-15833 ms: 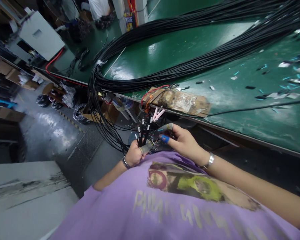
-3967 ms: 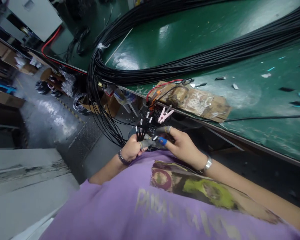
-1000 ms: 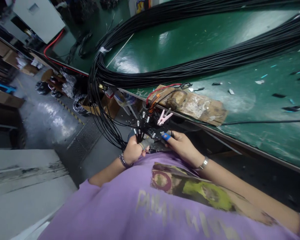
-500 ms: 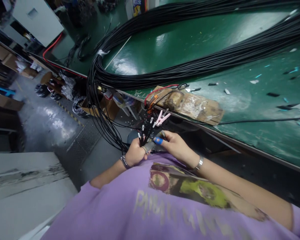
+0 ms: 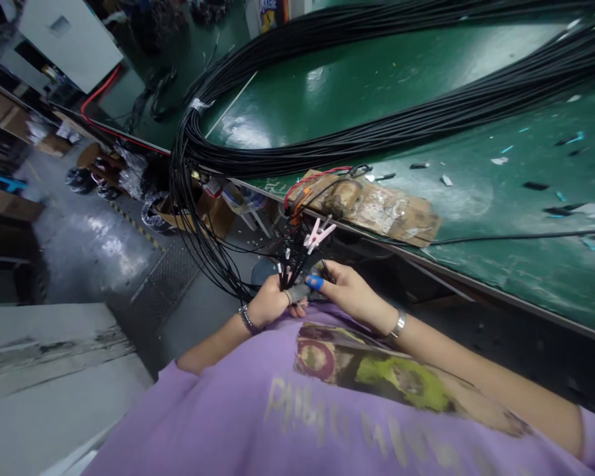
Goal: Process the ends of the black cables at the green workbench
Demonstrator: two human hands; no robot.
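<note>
My left hand (image 5: 270, 301) is closed around several black cables (image 5: 285, 276), whose pale-tipped ends stick up past the fingers. Its thumb looks wrapped in grey tape. Close beside it, my right hand (image 5: 350, 291) has its fingers curled in, with blue tape on the thumb. What the right fingers pinch, if anything, is too small and dark to make out. A pink clip (image 5: 318, 236) sits just above the cable ends, in front of the bench edge. From the left hand the cables run left and up to a large black cable bundle (image 5: 297, 158).
The bundle loops across a green bench (image 5: 396, 73). At the bench edge lies a taped cardboard piece (image 5: 396, 215) beside red wires (image 5: 302, 182). Cable scraps (image 5: 535, 186) are scattered to the right. A cardboard box (image 5: 218, 218) stands below the bench, and a white surface (image 5: 49, 370) is at lower left.
Some cable ends have shifted and bunched toward the pink clip. Both hands stay close together with small finger movements. The view has moved slightly.
</note>
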